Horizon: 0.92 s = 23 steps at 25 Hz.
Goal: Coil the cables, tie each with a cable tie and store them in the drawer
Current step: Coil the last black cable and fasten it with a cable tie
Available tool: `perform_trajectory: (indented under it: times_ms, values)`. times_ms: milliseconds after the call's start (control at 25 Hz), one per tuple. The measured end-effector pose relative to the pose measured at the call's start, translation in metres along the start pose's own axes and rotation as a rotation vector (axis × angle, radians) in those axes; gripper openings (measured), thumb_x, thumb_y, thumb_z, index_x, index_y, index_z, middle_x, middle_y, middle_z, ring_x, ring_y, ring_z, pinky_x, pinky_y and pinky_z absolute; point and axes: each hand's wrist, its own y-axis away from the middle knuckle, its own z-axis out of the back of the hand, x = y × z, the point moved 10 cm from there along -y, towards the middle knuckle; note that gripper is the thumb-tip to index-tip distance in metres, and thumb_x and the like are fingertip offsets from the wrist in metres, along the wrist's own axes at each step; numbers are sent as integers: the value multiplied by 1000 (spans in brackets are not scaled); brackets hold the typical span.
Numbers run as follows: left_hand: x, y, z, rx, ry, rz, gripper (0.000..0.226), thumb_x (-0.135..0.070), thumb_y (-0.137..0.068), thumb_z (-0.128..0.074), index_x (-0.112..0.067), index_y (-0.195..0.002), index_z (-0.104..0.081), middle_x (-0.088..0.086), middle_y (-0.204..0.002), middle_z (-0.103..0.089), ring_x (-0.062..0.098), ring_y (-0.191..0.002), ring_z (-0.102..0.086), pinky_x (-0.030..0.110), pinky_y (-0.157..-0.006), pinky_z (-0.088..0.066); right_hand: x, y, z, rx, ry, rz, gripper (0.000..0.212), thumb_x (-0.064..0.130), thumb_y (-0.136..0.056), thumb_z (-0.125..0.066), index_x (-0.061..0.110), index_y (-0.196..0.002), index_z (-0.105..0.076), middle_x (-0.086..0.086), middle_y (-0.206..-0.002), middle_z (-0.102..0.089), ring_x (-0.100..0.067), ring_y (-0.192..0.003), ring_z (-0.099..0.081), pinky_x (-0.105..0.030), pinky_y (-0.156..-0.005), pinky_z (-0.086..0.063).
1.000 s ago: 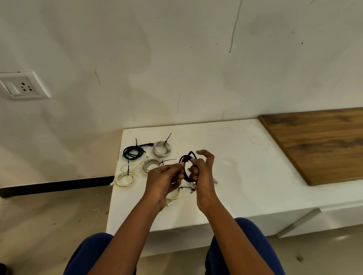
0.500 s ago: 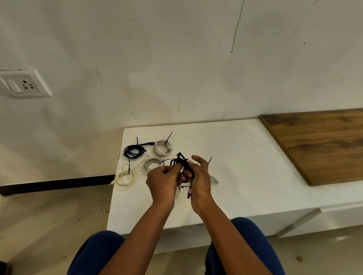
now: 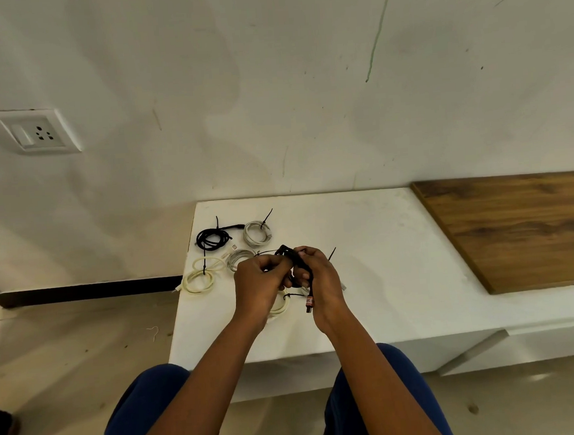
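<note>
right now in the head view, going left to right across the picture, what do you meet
wall socket → cream coiled cable → black coiled cable → left hand → right hand → wooden panel

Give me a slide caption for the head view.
Both hands, left hand and right hand, grip a black cable above the white table.

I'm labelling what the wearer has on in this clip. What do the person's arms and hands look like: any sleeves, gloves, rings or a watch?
Both forearms are bare up to the frame's lower edge, no sleeves showing. The left hand and right hand wear no gloves; no watch, bracelet or ring is visible. Dark blue trousers cover both legs.
</note>
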Motion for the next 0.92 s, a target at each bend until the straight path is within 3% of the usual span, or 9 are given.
perform_trajectory:
  times_ms: [200, 400, 600, 760, 920]
  values:
    - [1, 0, -8, 100, 52, 42, 18, -19, -83, -68, -12, -67, -72, 12, -62, -68, 12, -54, -60, 23, -60, -50, 4, -2, 6, -63, 36, 37, 11, 14, -98, -43, 8, -100, -52, 4, -51, -37, -5, -46, -39, -18, -55, -38]
    - [0, 3, -15, 189, 134, 79, 10, -5, -81, -68, -12, -78, -74, 8, -65, -71, 12, -59, -66, 17, -58, -51, 11, -3, 21, -186, 52, 106, 7, 18, -98, -45, 14, -95, -50, 6, -76, -57, 6, -47, -52, -6, -47, -40]
    - [-7, 4, -3, 113, 276, 35, 9, -3, -81, -69, -10, -83, -74, 8, -70, -73, 14, -66, -71, 16, -60, -53, 9, -7, 31, -256, 94, 88, 10, 23, -98, -45, 16, -98, -53, 7, -85, -60, -5, -70, -55, -19, -61, -41]
    - [-13, 2, -3, 118, 459, 21, 13, -2, -79, -71, -9, -89, -73, 6, -80, -75, 17, -77, -72, 17, -68, -54, 4, -7, 24, -217, 202, 84, 18, 27, -97, -46, 13, -102, -57, 7, -89, -61, -5, -75, -55, -20, -62, -39]
    - [-29, 3, 8, -15, 148, -172, 15, -13, -82, -71, -28, -87, -72, -9, -83, -73, 3, -79, -68, 16, -75, -52, 3, -7, 18, -195, 250, 101, 22, 27, -97, -47, 10, -102, -60, 3, -90, -62, -5, -72, -54, -19, -60, -39]
